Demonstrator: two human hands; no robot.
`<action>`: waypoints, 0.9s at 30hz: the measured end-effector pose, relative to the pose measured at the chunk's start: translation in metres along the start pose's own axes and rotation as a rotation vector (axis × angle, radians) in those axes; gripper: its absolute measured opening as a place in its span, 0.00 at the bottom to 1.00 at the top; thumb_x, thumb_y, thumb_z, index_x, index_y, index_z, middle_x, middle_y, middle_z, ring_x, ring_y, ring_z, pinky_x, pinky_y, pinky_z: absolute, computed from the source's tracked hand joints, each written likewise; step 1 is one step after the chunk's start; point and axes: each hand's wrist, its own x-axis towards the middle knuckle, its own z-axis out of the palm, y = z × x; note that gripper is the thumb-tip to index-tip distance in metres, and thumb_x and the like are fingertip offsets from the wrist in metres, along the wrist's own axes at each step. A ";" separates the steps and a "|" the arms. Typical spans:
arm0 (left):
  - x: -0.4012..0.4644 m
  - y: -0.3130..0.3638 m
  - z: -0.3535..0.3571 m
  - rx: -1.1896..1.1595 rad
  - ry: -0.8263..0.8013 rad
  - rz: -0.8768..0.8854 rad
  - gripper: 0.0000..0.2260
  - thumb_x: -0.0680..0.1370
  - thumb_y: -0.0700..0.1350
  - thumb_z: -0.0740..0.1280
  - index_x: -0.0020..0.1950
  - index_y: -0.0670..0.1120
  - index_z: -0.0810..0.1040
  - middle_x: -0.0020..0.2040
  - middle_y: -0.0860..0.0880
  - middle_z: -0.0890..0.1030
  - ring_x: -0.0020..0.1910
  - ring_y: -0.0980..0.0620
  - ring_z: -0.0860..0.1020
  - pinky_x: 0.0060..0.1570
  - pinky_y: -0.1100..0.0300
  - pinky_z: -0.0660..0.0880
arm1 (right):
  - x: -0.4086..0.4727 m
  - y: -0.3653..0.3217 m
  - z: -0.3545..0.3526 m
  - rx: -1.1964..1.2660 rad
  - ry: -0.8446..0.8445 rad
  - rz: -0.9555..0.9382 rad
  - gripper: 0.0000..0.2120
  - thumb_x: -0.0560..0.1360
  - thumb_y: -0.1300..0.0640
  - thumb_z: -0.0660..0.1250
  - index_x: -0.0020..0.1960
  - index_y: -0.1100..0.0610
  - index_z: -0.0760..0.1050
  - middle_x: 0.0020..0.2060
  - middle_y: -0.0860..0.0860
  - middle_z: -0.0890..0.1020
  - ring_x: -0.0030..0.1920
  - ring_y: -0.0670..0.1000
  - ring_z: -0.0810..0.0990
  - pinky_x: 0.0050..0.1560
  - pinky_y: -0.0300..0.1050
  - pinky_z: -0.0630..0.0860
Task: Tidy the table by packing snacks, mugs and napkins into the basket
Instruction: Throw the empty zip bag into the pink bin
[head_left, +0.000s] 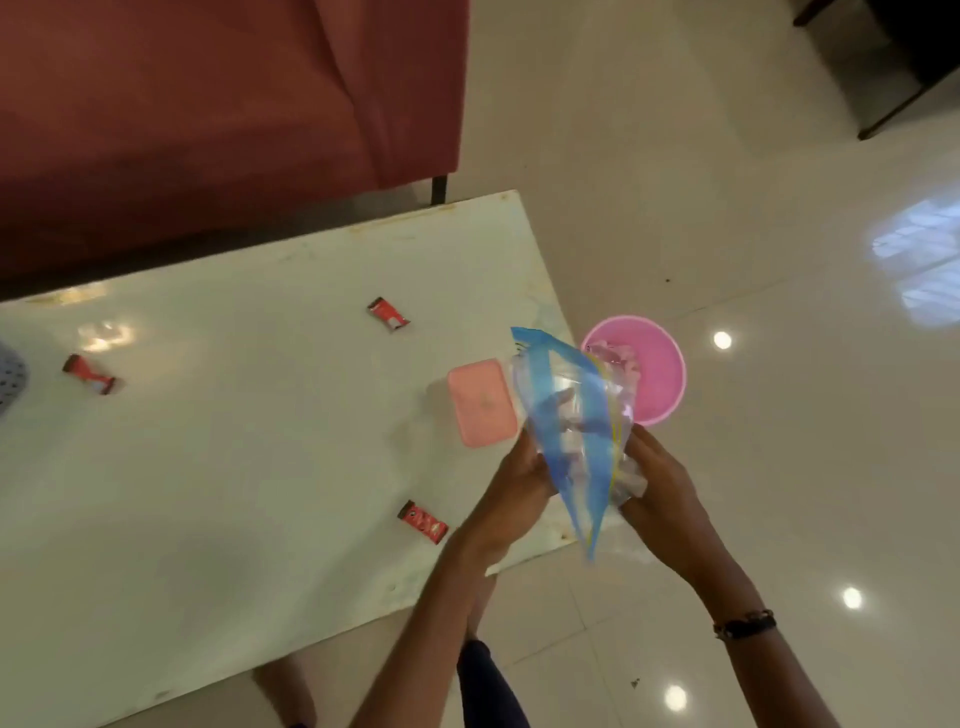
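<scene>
We hold a clear plastic zip bag with blue and yellow bands (569, 431) between both hands, above the right edge of the white glossy table (234, 467). Our left hand (511, 493) grips the bag's left side with fingers curled round the plastic; our right hand (660, 483) grips the lower right side the same way, and a dark beaded bracelet (745, 623) sits on that wrist. The bag is blurred, and we cannot tell what it contains.

Nearest us on the table, a red wrapped snack bar (422, 521) lies close to the right edge, just left of our left wrist. Further in, a pink rectangular lidded plastic box (480, 402) rests by the right edge, touching or partly behind the bag as seen from here. Beyond the bag, off the table's right edge, a round pink plastic basket (657, 374) stands on the pale tiled floor (779, 467), with pinkish items inside that are too blurred to name.

Toward the left edge lies a second red wrapped snack bar (88, 374), and a grey perforated object (10, 376) shows at the frame's edge. A third red wrapped snack bar (388, 314) lies toward the far edge. Past the table stands a dark red upholstered sofa (208, 104).
</scene>
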 end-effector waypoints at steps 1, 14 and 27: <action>0.011 -0.001 0.010 0.017 -0.019 -0.015 0.23 0.80 0.37 0.59 0.72 0.55 0.61 0.65 0.56 0.74 0.56 0.65 0.77 0.53 0.68 0.74 | 0.004 0.009 -0.006 -0.008 0.097 0.016 0.20 0.69 0.65 0.65 0.57 0.48 0.76 0.58 0.43 0.78 0.55 0.31 0.75 0.51 0.24 0.69; 0.088 -0.036 0.036 0.211 0.025 -0.064 0.21 0.80 0.43 0.59 0.70 0.59 0.62 0.68 0.61 0.68 0.63 0.60 0.72 0.52 0.73 0.67 | 0.125 0.191 -0.042 -0.458 0.339 0.487 0.17 0.68 0.74 0.58 0.50 0.64 0.79 0.65 0.58 0.70 0.53 0.64 0.77 0.48 0.48 0.73; 0.134 -0.074 0.027 0.164 0.070 -0.037 0.19 0.80 0.44 0.60 0.68 0.61 0.65 0.64 0.66 0.71 0.61 0.64 0.73 0.49 0.78 0.71 | 0.212 0.300 0.040 -0.592 -0.408 0.474 0.29 0.76 0.69 0.54 0.75 0.59 0.53 0.77 0.55 0.46 0.76 0.62 0.46 0.75 0.60 0.52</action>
